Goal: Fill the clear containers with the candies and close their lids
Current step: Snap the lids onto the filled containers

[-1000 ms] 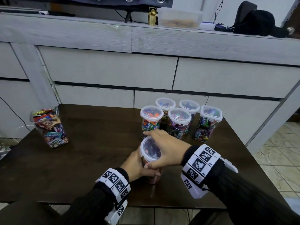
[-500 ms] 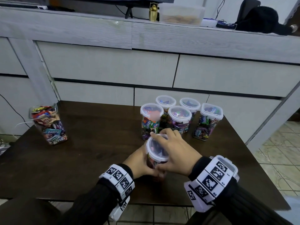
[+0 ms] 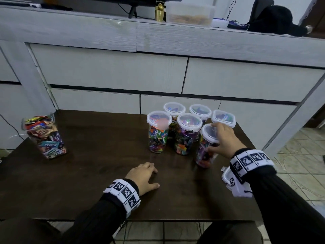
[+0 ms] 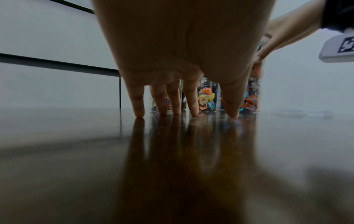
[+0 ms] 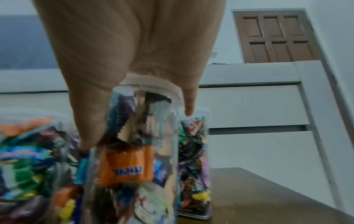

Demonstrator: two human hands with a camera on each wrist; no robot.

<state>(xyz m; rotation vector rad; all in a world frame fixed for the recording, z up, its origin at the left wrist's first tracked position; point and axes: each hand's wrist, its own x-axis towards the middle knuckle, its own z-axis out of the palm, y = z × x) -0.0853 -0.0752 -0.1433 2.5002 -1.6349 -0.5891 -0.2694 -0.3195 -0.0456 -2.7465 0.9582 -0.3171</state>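
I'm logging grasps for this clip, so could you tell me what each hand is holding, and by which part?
The right hand grips a lidded candy container near its top, fingers over the lid. The left hand holds nothing.

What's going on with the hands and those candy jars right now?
Right hand grips lidded candy container, tilted, beside five closed ones. Left hand flat on table, holding nothing. Open candy jar far left. Nothing in the way.

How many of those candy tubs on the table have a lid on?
6. Two at the back, a squarer one on the right, two in front, and one gripped by the right hand. The big jar on the left has none.
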